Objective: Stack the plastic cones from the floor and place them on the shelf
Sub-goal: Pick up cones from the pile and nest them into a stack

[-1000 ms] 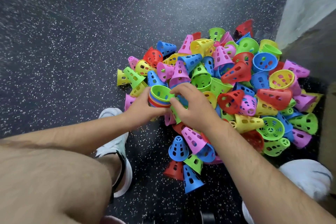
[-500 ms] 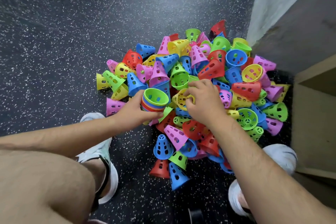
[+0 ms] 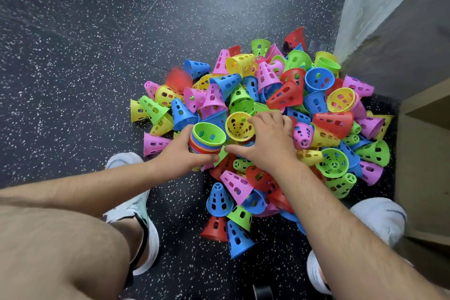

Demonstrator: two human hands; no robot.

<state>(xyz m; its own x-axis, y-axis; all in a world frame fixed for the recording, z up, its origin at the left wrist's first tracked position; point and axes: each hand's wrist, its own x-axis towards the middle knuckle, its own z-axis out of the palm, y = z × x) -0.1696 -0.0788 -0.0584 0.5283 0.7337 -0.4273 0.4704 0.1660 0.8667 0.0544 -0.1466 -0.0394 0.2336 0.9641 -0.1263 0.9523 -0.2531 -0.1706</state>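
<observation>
- Left hand (image 3: 181,157) — fingers closed around a nested stack of cones (image 3: 207,140), wide mouths up, a green one on top.
- Right hand (image 3: 265,143) — curled on a yellow cone (image 3: 239,126), mouth up, just right of the stack; fingertips at its rim.
- Loose pile of cones (image 3: 280,95) lies on the speckled floor (image 3: 97,31) beyond and beneath both hands.
- Wooden shelf (image 3: 423,129) stands well right of the right hand.

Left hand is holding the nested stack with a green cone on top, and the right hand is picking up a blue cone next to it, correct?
Not quite. The head view shows the right hand closing on a yellow cone, not a blue one. The rest holds: the left hand grips the nested stack with a green cone on top, right beside it.
</observation>
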